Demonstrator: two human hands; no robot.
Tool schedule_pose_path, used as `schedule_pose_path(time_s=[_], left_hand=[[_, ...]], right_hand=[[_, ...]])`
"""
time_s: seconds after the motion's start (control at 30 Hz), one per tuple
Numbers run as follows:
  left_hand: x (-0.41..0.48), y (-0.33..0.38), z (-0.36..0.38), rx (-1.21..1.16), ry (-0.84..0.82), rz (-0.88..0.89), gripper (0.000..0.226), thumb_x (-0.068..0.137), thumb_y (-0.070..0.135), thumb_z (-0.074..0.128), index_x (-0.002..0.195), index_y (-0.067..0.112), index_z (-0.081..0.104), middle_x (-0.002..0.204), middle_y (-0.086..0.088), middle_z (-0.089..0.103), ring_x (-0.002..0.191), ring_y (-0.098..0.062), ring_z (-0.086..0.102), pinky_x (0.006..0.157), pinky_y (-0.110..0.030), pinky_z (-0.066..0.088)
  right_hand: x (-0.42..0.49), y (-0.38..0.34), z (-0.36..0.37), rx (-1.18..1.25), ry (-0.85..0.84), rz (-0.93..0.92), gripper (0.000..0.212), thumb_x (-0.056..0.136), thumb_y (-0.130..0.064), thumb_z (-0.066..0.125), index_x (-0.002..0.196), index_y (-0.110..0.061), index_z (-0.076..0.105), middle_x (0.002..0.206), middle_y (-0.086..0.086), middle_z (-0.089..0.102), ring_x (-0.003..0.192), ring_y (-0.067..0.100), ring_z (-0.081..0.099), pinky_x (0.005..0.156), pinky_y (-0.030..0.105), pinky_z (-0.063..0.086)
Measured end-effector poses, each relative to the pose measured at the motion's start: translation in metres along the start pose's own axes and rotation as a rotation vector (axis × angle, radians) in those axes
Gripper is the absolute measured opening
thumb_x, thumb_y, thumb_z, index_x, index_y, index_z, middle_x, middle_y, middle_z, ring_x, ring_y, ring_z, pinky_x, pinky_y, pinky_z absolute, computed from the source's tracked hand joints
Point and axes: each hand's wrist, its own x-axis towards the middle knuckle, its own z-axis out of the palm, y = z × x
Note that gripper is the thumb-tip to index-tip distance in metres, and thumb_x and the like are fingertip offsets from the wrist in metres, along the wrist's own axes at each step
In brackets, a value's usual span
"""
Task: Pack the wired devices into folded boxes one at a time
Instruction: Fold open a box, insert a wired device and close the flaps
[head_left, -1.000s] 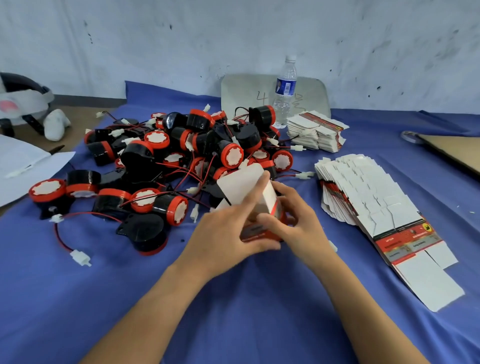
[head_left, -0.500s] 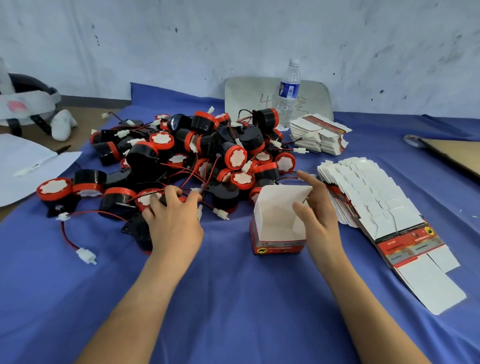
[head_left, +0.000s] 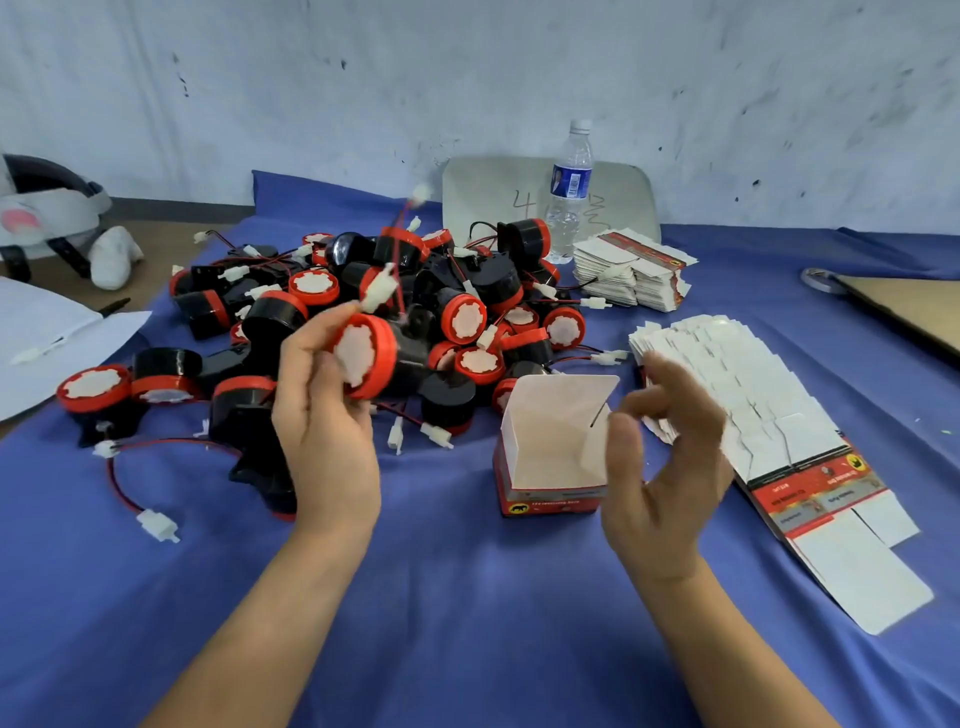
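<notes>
On the blue-covered surface (head_left: 467, 597) the folded box (head_left: 550, 447) stands open in front of the pile (head_left: 457, 291), and the left hand (head_left: 324, 441), a moment ago reaching into that pile, now grips one wired device (head_left: 363, 356) lifted clear, while the right hand (head_left: 665, 467), off the flap, hovers loosely open and empty beside the box, so insertion looks next.

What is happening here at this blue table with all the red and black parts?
A person is packing wired devices into small boxes. The left hand holds one red-and-black device above the pile of devices, its white connector sticking up. One folded box stands open on the blue cloth, with nothing visible inside. The right hand is open just beside the box. Flat boxes lie stacked to the right.
</notes>
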Motion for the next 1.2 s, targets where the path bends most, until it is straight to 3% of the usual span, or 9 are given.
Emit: schedule_pose_path(time_s=[0.1, 0.23, 0.33, 0.43, 0.53, 0.63, 0.83, 1.07, 1.2], left_hand=[[-0.016, 0.000, 0.004, 0.148, -0.187, 0.257, 0.035, 0.101, 0.008, 0.033, 0.109, 0.026, 0.061, 0.132, 0.006, 0.058, 0.129, -0.016, 0.049, 0.104, -0.034, 0.040], [-0.040, -0.003, 0.012, 0.257, -0.509, 0.449, 0.032, 0.102, 0.010, 0.031, 0.121, 0.019, 0.054, 0.144, 0.005, 0.049, 0.137, -0.021, 0.042, 0.109, -0.029, 0.035], [-0.045, -0.007, 0.012, 0.250, -0.607, 0.416, 0.030, 0.105, 0.019, 0.031, 0.122, 0.022, 0.056, 0.142, 0.003, 0.051, 0.134, -0.026, 0.046, 0.105, -0.041, 0.041], [-0.044, -0.009, 0.010, 0.168, -0.641, 0.309, 0.033, 0.100, 0.042, 0.044, 0.131, 0.031, 0.049, 0.140, -0.001, 0.050, 0.127, -0.035, 0.051, 0.096, -0.049, 0.048], [-0.046, -0.015, 0.011, 0.244, -0.756, 0.325, 0.080, 0.075, 0.045, 0.079, 0.140, 0.022, 0.040, 0.148, -0.002, 0.037, 0.136, -0.031, 0.041, 0.095, -0.039, 0.050], [-0.047, -0.020, 0.013, 0.379, -0.898, 0.392, 0.100, 0.066, 0.039, 0.088, 0.145, 0.018, 0.030, 0.154, -0.002, 0.027, 0.141, -0.028, 0.032, 0.102, -0.044, 0.045], [-0.055, -0.015, 0.016, 0.454, -1.011, 0.457, 0.096, 0.066, 0.048, 0.083, 0.140, 0.021, 0.030, 0.143, 0.003, 0.032, 0.136, -0.015, 0.037, 0.104, -0.033, 0.041], [-0.069, -0.017, 0.021, 0.614, -1.152, 0.385, 0.075, 0.081, 0.042, 0.072, 0.140, 0.039, 0.026, 0.145, 0.013, 0.031, 0.120, -0.009, 0.049, 0.088, -0.030, 0.054], [-0.070, -0.019, 0.019, 0.498, -1.053, 0.254, 0.060, 0.085, 0.041, 0.066, 0.136, 0.042, 0.034, 0.129, 0.027, 0.046, 0.110, 0.000, 0.055, 0.085, -0.012, 0.048]], right_hand=[[-0.006, -0.009, 0.007, 0.052, -0.126, -0.100, 0.030, 0.102, -0.027, 0.043, 0.128, -0.014, 0.049, 0.083, -0.006, 0.058, 0.061, 0.031, 0.057, 0.064, 0.046, 0.044], [-0.008, -0.014, 0.006, 0.097, -0.242, -0.068, 0.039, 0.102, -0.038, 0.040, 0.137, -0.021, 0.037, 0.114, -0.008, 0.064, 0.084, 0.029, 0.065, 0.074, 0.041, 0.052], [-0.008, -0.014, 0.003, 0.116, -0.242, -0.003, 0.038, 0.103, -0.034, 0.040, 0.137, -0.019, 0.044, 0.115, -0.006, 0.063, 0.097, 0.015, 0.065, 0.085, 0.027, 0.048], [-0.006, -0.010, 0.006, -0.001, -0.176, -0.014, 0.024, 0.101, -0.021, 0.048, 0.121, -0.012, 0.058, 0.109, -0.006, 0.064, 0.087, 0.012, 0.062, 0.083, 0.021, 0.047], [-0.007, -0.008, 0.009, -0.118, -0.088, 0.029, 0.020, 0.097, -0.015, 0.052, 0.113, -0.015, 0.063, 0.089, -0.003, 0.067, 0.071, 0.010, 0.061, 0.072, 0.010, 0.044], [-0.005, -0.010, 0.008, -0.100, 0.011, 0.244, 0.026, 0.096, -0.020, 0.050, 0.119, -0.022, 0.063, 0.074, -0.009, 0.064, 0.050, 0.010, 0.054, 0.053, 0.023, 0.046], [0.014, -0.006, -0.001, 0.238, 0.300, 0.733, 0.023, 0.100, -0.013, 0.050, 0.112, -0.026, 0.063, 0.070, -0.008, 0.064, 0.036, 0.008, 0.044, 0.038, 0.018, 0.039], [0.024, -0.003, -0.007, 0.335, 0.419, 0.873, 0.022, 0.101, -0.009, 0.047, 0.104, -0.023, 0.063, 0.065, -0.005, 0.061, 0.036, 0.007, 0.041, 0.039, 0.016, 0.035], [0.022, -0.006, -0.005, 0.334, 0.396, 0.835, 0.024, 0.101, -0.010, 0.047, 0.103, -0.025, 0.064, 0.065, -0.008, 0.062, 0.039, 0.007, 0.044, 0.041, 0.016, 0.037]])
